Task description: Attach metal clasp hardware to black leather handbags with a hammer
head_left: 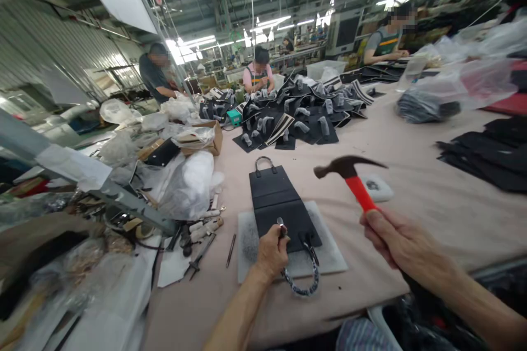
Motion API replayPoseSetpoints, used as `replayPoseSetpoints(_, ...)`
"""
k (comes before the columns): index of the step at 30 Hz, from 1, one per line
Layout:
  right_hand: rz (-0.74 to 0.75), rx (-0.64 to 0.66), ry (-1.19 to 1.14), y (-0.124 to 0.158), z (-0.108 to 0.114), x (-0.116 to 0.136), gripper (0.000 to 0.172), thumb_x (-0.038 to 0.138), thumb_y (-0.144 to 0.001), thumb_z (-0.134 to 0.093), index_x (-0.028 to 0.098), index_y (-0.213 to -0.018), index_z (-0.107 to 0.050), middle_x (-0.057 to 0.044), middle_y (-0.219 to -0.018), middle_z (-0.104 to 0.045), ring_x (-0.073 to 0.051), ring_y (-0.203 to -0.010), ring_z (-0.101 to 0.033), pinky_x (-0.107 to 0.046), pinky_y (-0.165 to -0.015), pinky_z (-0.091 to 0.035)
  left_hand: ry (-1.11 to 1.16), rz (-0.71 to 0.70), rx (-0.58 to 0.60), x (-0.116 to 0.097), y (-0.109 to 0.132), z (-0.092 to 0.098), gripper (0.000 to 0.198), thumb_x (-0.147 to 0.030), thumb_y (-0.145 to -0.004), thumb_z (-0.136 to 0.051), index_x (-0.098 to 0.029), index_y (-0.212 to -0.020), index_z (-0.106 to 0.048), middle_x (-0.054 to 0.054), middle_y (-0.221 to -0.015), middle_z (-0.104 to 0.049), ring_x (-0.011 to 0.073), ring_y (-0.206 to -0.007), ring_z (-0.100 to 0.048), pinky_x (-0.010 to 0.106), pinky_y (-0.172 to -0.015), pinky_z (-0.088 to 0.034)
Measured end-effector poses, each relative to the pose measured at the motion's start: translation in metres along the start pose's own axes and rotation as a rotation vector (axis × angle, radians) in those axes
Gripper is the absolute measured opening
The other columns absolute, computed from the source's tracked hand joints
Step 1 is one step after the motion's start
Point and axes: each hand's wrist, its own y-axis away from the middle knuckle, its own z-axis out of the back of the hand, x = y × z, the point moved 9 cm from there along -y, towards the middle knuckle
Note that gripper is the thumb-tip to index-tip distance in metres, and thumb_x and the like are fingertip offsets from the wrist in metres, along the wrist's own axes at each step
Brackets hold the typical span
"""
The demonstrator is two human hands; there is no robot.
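Fingers [275, 245] of the left hand [272, 252] pinch a small silver metal fitting [281, 226] against the thumb, though the exact grip is partly hidden. Fingers of the right hand [395, 236] wrap firmly around a red-handled hammer [349, 171], held up over the table to the right of the work. A black leather handbag panel [276, 203] lies flat on a pale stone slab [334, 263], with a metal loop handle [263, 163] at the far end and a beaded strap [302, 279] running over the near edge of the slab. The fitting sits above the near part of the panel, just beside the strap.

Risks: a hammer blow that lands off the fitting could scar the leather or hit the left fingers, which sit very close to the piece. The fitting is small and held only at the fingertips, so it could slip or sit crooked if struck. The loose strap could drag the panel out of place if snagged. A slim steel tool [230, 250] lies near the slab's left edge and could get knocked.
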Motion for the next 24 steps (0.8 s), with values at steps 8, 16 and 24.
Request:
replayPoseSetpoints(8, 0.688, 0.182, 0.87, 0.025, -0.069, 0.07, 0.029, 0.033, -0.101, -0.041, 0.021, -0.08, -0.056, -0.003, -0.059, -0.063, -0.015, -0.043, -0.05, -0.032, -0.047, -0.022, -0.089, -0.064, 0.001, -0.005, -0.002, -0.002, 0.018, -0.01, -0.086, -0.055, -0.02, -0.1, -0.061, 0.006, -0.087, -0.07, 0.021, -0.078, -0.069, 0.031, -0.073, -0.054)
replayPoseSetpoints(16, 0.728, -0.12, 0.598, 0.03, -0.037, 0.093, 0.033, 0.04, -0.105, -0.034, 0.023, -0.08, -0.048, 0.002, -0.054, -0.053, -0.013, -0.043, -0.047, -0.028, -0.047, -0.031, -0.046, -0.033, 0.019, -0.007, -0.002, 0.001, 0.017, -0.01, -0.087, -0.054, -0.022, -0.099, -0.058, 0.004, -0.089, -0.068, 0.0183, -0.082, -0.067, 0.028, -0.078, -0.052)
replayPoseSetpoints(24, 0.726, -0.147, 0.57, 0.033, -0.018, 0.112, 0.028, 0.042, -0.102, -0.046, 0.024, -0.08, -0.05, 0.004, -0.052, -0.049, -0.012, -0.042, -0.042, -0.029, -0.045, -0.026, -0.051, -0.03, 0.04, -0.01, -0.003, 0.0, 0.015, -0.009, -0.088, -0.053, -0.022, -0.096, -0.056, 0.004, -0.088, -0.066, 0.0191, -0.083, -0.066, 0.029, -0.078, -0.051)
